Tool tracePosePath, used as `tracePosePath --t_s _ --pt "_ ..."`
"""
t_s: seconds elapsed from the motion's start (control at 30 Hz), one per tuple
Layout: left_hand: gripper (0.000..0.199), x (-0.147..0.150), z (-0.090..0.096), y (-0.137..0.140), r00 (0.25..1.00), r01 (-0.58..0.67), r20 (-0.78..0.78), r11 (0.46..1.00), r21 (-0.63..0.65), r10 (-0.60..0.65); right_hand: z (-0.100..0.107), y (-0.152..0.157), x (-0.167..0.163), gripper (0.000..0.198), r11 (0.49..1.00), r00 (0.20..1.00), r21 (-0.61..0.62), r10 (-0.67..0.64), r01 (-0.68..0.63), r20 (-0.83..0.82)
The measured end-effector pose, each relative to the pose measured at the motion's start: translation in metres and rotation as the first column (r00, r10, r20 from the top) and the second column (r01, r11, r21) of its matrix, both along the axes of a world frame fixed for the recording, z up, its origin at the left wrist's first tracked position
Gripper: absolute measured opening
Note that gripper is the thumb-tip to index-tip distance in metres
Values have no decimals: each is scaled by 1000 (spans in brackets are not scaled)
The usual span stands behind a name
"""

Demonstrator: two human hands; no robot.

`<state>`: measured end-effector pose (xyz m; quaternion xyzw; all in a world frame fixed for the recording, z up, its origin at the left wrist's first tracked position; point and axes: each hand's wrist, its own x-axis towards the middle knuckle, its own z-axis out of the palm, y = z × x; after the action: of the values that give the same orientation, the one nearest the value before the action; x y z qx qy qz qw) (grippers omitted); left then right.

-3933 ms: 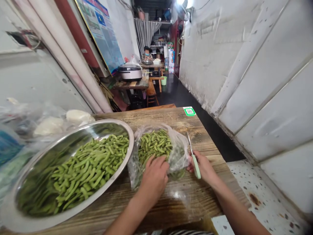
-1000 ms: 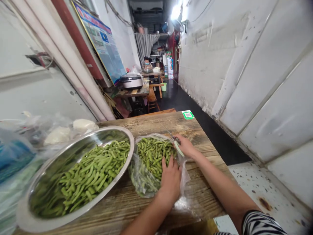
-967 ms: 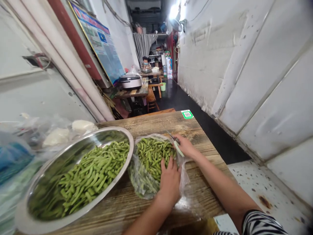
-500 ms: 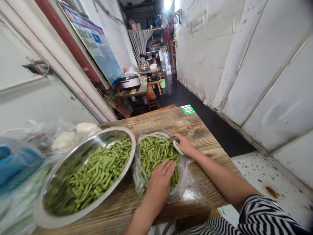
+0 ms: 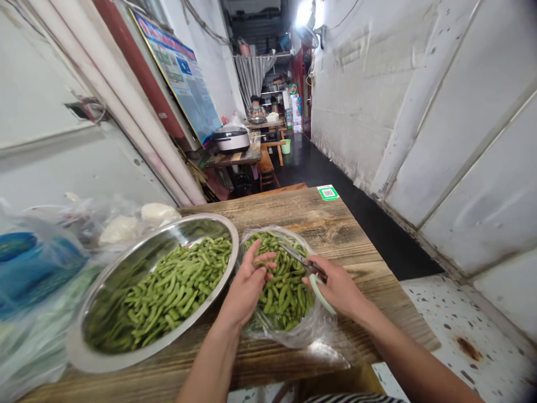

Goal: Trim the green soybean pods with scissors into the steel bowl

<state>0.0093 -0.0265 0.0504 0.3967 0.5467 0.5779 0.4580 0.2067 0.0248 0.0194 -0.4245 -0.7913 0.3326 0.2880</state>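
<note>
While the bowl (image 5: 78,350) of pods (image 5: 180,285) stands to your left, your left hand (image 5: 246,280) hangs half-curled, index finger extended, over the bag (image 5: 289,338) of pods; whether it pinches a pod, I cannot tell. Scissors (image 5: 302,261) slant above the bag, handles gripped in your right hand (image 5: 338,282).

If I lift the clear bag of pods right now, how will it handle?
Probably floppy: the clear bag has thin, creased film slumping onto the table. Green pods could spill, since its mouth gapes wide. Likely bottom-heavy, as the pods are heaped loosely inside.
</note>
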Motion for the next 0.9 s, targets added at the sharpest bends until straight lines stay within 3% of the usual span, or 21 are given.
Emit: tracePosePath --t_s 0.1,0.27,0.53,0.77,0.9 --pt "64 2 6 -2 999 1 40 999 34 -3 -3 -7 2 35 999 999 42 11 -13 30" --pt "47 1 6 -5 995 -86 44 993 -78 90 3 -14 0 30 992 996 105 56 -63 71" --pt "40 -1 3 -10 989 -22 145 994 -104 37 5 -22 0 32 987 988 147 38 -60 148" --pt "35 4 9 -17 993 108 56 988 -114 -102 6 -22 3 35 983 990 155 82 -100 115" --pt "35 3 3 -19 969 144 -190 986 -86 -158 16 -23 3 35 985 988 127 106 -121 116"
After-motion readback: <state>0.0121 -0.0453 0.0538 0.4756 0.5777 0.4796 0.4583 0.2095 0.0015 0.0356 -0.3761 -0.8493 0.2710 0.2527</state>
